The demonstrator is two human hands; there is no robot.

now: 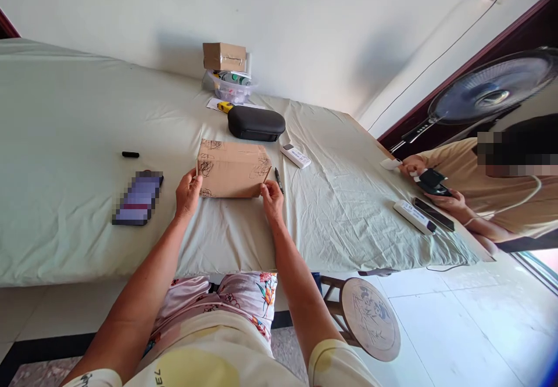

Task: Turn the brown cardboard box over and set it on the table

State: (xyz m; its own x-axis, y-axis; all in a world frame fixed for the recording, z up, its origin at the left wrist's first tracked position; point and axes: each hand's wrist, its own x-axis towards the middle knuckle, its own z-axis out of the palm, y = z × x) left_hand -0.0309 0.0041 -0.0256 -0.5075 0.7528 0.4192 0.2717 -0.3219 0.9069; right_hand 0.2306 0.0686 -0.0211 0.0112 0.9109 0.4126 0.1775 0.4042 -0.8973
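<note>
Between my two hands is a brown cardboard box [235, 169] with black scribbles near its corners. My left hand [188, 192] grips its left edge, thumb toward the top face. At the lower right corner, my right hand [272, 198] holds the box with bent fingers. The undersides of the fingers are hidden by the box. A black pen [279, 180] lies just right of the box, close to my right hand. Left of my left hand is a phone [138, 198] with a blurred screen, and a small black stick-like object [131, 154] lies beyond it.
Behind the box sit a black case [256, 123], a white device [295, 156] and a plastic tub [233, 90] topped by a small carton [224, 56]. Another person [501, 189] at the right holds a black object [431, 182]. A stool [370, 318] and fan [492, 96] stand nearby.
</note>
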